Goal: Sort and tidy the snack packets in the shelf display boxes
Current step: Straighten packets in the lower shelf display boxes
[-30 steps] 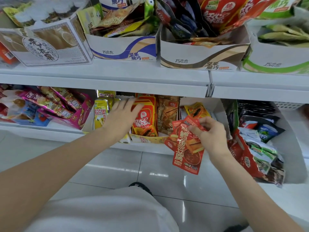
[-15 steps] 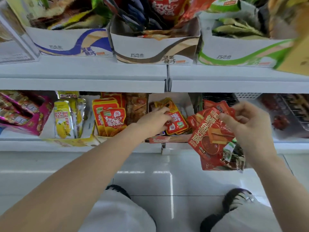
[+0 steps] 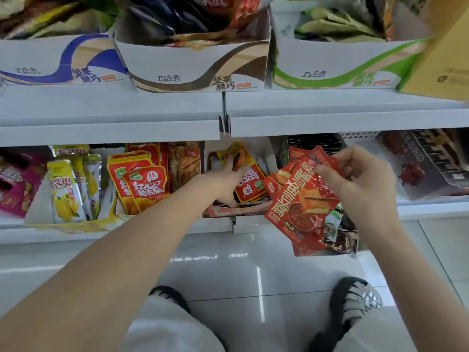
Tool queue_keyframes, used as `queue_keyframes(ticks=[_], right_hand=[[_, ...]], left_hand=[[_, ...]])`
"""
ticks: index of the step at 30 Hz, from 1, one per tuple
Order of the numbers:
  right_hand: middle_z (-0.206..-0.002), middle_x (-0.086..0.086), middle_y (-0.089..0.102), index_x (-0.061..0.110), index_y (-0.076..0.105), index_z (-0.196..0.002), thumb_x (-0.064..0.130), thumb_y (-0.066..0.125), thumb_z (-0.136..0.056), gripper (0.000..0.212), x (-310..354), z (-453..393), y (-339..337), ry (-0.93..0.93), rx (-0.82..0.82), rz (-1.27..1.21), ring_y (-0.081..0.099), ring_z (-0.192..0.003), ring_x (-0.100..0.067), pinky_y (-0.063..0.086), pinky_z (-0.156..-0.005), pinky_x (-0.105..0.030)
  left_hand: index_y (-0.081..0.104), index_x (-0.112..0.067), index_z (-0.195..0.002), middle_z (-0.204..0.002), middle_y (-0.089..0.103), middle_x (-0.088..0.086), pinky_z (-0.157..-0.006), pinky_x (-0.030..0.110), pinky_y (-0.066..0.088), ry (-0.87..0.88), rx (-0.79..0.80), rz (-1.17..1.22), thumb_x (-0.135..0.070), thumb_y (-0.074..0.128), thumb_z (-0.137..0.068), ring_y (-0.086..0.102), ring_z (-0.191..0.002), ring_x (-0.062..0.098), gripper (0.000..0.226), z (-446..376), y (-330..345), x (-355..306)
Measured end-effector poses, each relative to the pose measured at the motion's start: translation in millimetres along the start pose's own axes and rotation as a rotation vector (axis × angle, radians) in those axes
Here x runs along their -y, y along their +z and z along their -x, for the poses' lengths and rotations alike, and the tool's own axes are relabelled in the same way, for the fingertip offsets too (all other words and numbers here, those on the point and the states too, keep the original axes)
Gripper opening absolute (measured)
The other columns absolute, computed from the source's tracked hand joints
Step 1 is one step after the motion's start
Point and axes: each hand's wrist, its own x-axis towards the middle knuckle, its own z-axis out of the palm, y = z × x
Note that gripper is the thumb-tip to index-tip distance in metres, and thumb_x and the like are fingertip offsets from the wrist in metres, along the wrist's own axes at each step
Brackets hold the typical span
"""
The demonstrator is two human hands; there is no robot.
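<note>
White shop shelving (image 3: 109,115) fills the view in two tiers above a glossy tiled floor (image 3: 253,262). Along the upper tier stand three white display boxes, trimmed blue (image 3: 63,64), brown (image 3: 193,69) and green (image 3: 337,69), each stuffed with packets. On the lower tier, from the left: a pink box (image 3: 17,189), yellow mango packets (image 3: 66,191) upright in an open tray, then red papaya packets (image 3: 146,184) standing in rows. Next, the left hand (image 3: 228,179) reaches into a display box (image 3: 236,210) and rests on loose red packets (image 3: 250,185) inside; I cannot tell whether its fingers grip them. Just right, in front of the shelf edge, the right hand (image 3: 355,184) pinches a fanned bunch of red tofu packets (image 3: 302,201) between thumb and fingers. Farther right lies a dark packet (image 3: 426,161) on the shelf. Below, two sandalled feet (image 3: 355,298) stand on the tiles.
</note>
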Motion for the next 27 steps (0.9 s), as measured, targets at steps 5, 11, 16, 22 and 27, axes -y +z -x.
queue_keyframes(ticks=[5, 11, 16, 22, 27], right_hand=[[-0.068, 0.014, 0.056, 0.018, 0.054, -0.077, 0.017, 0.068, -0.082, 0.015, 10, 5, -2, -0.080, 0.049, 0.091, 0.051, -0.059, 0.008, 0.041, -0.053, -0.007], [-0.074, 0.016, 0.056, 0.015, 0.054, -0.092, 0.022, 0.059, -0.089, 0.009, 21, 21, 11, -0.339, -0.048, 0.182, 0.052, -0.067, -0.006, 0.044, -0.064, -0.024], [-0.081, -0.006, 0.066, 0.010, 0.054, -0.093, 0.023, 0.049, -0.095, 0.014, 20, 14, 57, -0.860, -0.072, 0.304, 0.061, -0.070, -0.019, 0.049, -0.053, -0.034], [-0.072, -0.004, 0.063, 0.012, 0.049, -0.088, 0.022, 0.053, -0.088, 0.011, 8, -10, 118, -1.058, 0.088, 0.490, 0.058, -0.061, -0.023, 0.043, -0.039, -0.028], [-0.069, -0.004, 0.067, 0.010, 0.059, -0.085, 0.024, 0.066, -0.083, 0.015, -20, -20, 114, -0.986, 0.148, 0.673, 0.061, -0.060, -0.023, 0.041, -0.034, -0.026]], left_hand=[[0.007, -0.035, -0.147, -0.156, 0.006, 0.013, -0.095, 0.040, 0.046, 0.060, -0.102, 0.007, -0.039, 0.063, -0.083, 0.042, -0.126, 0.036, 0.085, 20, 15, 4], [0.016, -0.031, -0.147, -0.153, 0.018, 0.011, -0.095, 0.043, 0.046, 0.111, -0.176, -0.031, -0.039, 0.057, -0.087, 0.042, -0.125, 0.037, 0.073, 47, 30, -2], [0.036, -0.020, -0.140, -0.138, 0.045, 0.010, -0.091, 0.040, 0.050, 0.120, -0.263, 0.035, -0.029, 0.052, -0.091, 0.053, -0.114, 0.030, 0.052, 59, 36, -3], [0.056, -0.019, -0.123, -0.127, 0.055, 0.000, -0.102, 0.039, 0.034, 0.073, -0.444, -0.005, -0.034, 0.049, -0.091, 0.043, -0.121, 0.023, 0.036, 75, 48, 7], [0.053, -0.013, -0.128, -0.133, 0.050, 0.003, -0.107, 0.034, 0.030, 0.035, -0.467, 0.050, -0.038, 0.050, -0.091, 0.026, -0.132, 0.019, 0.045, 77, 58, 28]])
